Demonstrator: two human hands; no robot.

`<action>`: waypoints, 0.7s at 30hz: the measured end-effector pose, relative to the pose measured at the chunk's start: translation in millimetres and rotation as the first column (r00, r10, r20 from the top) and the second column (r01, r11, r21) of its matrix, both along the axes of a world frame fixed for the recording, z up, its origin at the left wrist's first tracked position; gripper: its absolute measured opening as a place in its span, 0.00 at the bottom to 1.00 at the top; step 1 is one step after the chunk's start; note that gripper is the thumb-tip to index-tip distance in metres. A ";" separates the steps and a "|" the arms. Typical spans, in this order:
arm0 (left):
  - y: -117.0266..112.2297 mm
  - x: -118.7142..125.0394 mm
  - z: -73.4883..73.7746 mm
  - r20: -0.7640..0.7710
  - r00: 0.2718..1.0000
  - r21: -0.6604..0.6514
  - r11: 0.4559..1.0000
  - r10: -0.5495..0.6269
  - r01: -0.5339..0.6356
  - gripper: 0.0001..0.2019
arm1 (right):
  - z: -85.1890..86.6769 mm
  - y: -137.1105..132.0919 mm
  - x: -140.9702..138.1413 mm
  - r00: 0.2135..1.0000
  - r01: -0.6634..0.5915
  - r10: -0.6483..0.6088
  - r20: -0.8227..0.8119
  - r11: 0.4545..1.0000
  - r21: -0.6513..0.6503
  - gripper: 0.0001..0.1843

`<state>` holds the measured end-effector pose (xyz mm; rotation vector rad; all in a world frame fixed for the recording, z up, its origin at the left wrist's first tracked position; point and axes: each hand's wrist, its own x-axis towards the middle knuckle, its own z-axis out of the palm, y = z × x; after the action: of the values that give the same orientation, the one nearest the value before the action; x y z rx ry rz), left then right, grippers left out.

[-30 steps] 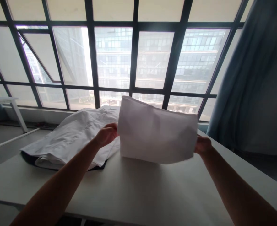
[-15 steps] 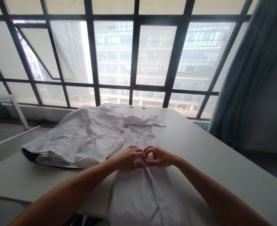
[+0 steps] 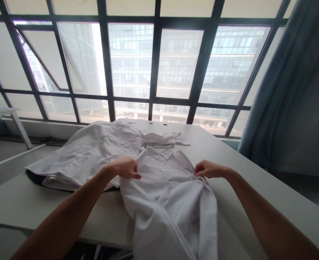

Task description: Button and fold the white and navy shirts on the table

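Note:
A white collared shirt (image 3: 159, 180) lies front side up before me, its collar toward the window and its lower part running off the near table edge. My left hand (image 3: 125, 168) pinches the cloth at the shirt's left side, near the shoulder. At the opposite side my right hand (image 3: 208, 169) is closed on the cloth, thumb against fingers. The sleeves fall in folds toward me across the shirt's body. Buttons show below the collar.
More white garments (image 3: 94, 151) lie spread at the left, partly against the shirt, with a dark edge beneath. All rest on a white table (image 3: 257, 184). Behind stand framed windows (image 3: 129, 61) and a blue curtain (image 3: 279, 90); another white table (image 3: 2, 112) is far left.
My hands have moved apart from the middle to the shirt's two sides. The narrow folded shirt has spread wider, and its collar and button front now lie open to view.

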<state>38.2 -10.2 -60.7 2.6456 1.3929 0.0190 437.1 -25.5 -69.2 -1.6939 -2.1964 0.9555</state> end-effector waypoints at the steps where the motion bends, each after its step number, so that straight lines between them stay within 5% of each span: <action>1: 0.5 -2.9 0.6 -0.001 1.000 0.004 1.000 0.021 -0.021 0.14 | 0.4 0.4 6.0 0.998 0.035 -0.038 0.053 0.999 0.041 0.08; 5: -9.5 16.5 -11.5 0.147 0.980 0.158 0.981 -0.137 0.113 0.26 | 4.3 -5.6 -11.6 0.997 0.002 -0.027 0.072 0.946 0.324 0.10; 8: -20.8 43.7 -27.3 0.210 0.897 0.177 0.917 -0.389 0.357 0.33 | 5.7 -20.5 -51.0 0.979 -0.204 0.199 0.046 0.947 0.250 0.18; 11: -25.6 60.2 -39.5 0.245 0.836 0.116 0.871 -0.492 0.478 0.27 | 1.4 -35.3 -87.2 0.930 -0.366 0.360 0.071 0.925 0.101 0.25; 13: -24.7 64.2 -44.0 0.259 0.829 0.115 0.868 -0.495 0.483 0.19 | 0.5 -38.8 -99.5 0.915 -0.399 0.390 0.102 0.912 0.092 0.20; 16: -22.1 66.0 -46.4 0.267 0.823 0.120 0.865 -0.501 0.487 0.10 | 9.4 -30.1 -84.1 0.911 -0.413 0.405 0.079 0.902 0.125 0.14; 18: -21.6 66.3 -46.8 0.268 0.825 0.111 0.867 -0.497 0.486 0.08 | 18.5 -17.4 -46.1 0.954 -0.286 0.299 -0.028 0.933 0.219 0.17; 19: -21.8 66.2 -46.8 0.266 0.830 0.105 0.870 -0.491 0.481 0.07 | 21.7 -10.8 -20.2 0.979 -0.122 0.165 -0.122 0.946 0.301 0.18; 20: -22.0 65.8 -46.9 0.266 0.835 0.101 0.875 -0.482 0.473 0.08 | 23.2 -4.9 8.5 0.974 0.090 -0.001 -0.225 0.918 0.385 0.19; 21: -22.2 65.1 -46.9 0.267 0.838 0.100 0.879 -0.476 0.467 0.09 | 22.6 -0.7 37.9 0.924 0.338 -0.192 -0.331 0.813 0.473 0.20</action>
<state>103.4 -32.3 -107.6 2.7944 0.6325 0.3514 475.1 -26.2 -46.6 -1.4528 -1.7583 0.4209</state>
